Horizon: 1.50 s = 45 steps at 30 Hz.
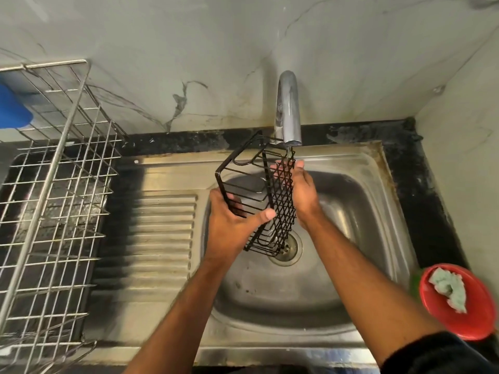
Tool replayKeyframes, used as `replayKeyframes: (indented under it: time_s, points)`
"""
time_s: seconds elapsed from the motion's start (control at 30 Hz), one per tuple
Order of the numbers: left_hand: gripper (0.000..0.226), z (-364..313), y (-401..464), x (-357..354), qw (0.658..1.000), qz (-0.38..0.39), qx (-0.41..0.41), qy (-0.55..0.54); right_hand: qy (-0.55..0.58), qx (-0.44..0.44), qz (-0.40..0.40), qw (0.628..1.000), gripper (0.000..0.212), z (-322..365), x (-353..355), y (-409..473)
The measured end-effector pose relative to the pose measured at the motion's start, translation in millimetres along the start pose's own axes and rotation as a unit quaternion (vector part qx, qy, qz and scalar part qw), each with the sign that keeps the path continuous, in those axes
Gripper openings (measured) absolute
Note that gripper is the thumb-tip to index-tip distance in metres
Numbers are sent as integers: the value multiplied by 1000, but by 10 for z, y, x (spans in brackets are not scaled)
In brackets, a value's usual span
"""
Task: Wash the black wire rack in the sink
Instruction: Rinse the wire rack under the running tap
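Now left hand [229, 225] grips black wire rack [266, 195], right hand [302, 193] flat behind.

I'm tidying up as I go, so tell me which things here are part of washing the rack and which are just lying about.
In use:
black wire rack, gripped by the left hand, right hand flat against its mesh
tap, trickling water
sink

Lying about:
steel dish rack
red bowl holding a pale scrubber
blue item, unclear

Steel dish rack [54, 184] on counter at left w/ blue item [12, 109]; red bowl [456, 303] holding pale cloth [449, 288] at right
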<state>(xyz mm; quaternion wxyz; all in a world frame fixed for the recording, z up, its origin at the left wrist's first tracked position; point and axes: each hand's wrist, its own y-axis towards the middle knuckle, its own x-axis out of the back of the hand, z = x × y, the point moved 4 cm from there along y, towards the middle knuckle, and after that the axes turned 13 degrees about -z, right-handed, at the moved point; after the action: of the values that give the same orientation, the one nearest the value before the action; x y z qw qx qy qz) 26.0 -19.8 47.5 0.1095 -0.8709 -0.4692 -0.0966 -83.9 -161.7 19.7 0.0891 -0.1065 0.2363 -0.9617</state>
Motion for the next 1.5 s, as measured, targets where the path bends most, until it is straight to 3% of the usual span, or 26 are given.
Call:
replayKeyframes:
  time_s: [0.03,0.1,0.13,0.2,0.27,0.3,0.4,0.53,0.67,0.73,0.9,0.97,1.0,1.07,1.13,1.17,1.27,1.37,1.43,1.5]
  points:
    - [67,-33,-30,-7,999,21,5,-38,10,1,-10,1000,91,-68,-12,63]
    - [34,-146,-96,-39,993,42,21,-110,25,-11,-24,999,69,-88,-40,86]
    - [30,-185,-129,-66,989,28,41,-138,28,-23,-23,999,59,-76,-66,67]
    - [48,-239,-170,-114,982,-30,74,-173,27,-14,-6,1000,58,-65,-138,43]
    - [55,-273,-169,-155,978,-80,81,-173,21,5,35,999,79,16,-210,-66]
    - [56,-272,-150,-169,978,-89,85,-169,8,35,61,998,80,97,-243,-145]
    - [68,-188,-62,-116,975,-120,102,-156,-19,180,114,977,56,506,-324,-545]
    - [68,-195,-28,-84,968,-123,107,-193,-10,317,136,939,54,394,-367,-510]
    - [73,-323,-55,-139,971,-84,88,-204,-11,81,120,989,72,-122,-271,-116]
    - [72,-304,-42,-155,975,-84,78,-189,-44,32,142,988,89,-181,-245,-139]
    - [76,-260,-17,-165,966,-89,115,-212,-25,229,152,961,53,303,-284,-528]
    - [73,-292,-35,-154,960,-90,139,-225,-37,228,150,961,52,140,-236,-361]
    - [72,-318,-37,-150,959,-89,141,-227,-54,182,148,971,56,7,-207,-254]
    - [69,-339,-38,-157,960,-87,140,-228,-97,30,162,982,91,-350,-133,-51]
    - [62,-351,-41,-156,959,-93,144,-226,-111,-26,167,979,111,-518,-132,16]
    - [59,-338,-33,-150,958,-102,147,-223,-110,-19,167,980,104,-442,-148,-77]
    - [58,-257,5,-122,955,-122,157,-223,-56,118,178,975,58,22,-253,-451]
    - [64,-247,31,-94,943,-140,181,-243,-43,195,201,959,51,200,-267,-548]
    - [60,-325,57,-38,939,-155,172,-254,-78,162,209,961,51,-1,-206,-371]
    - [57,-393,91,31,939,-164,151,-263,-143,34,174,974,53,-279,-75,-168]
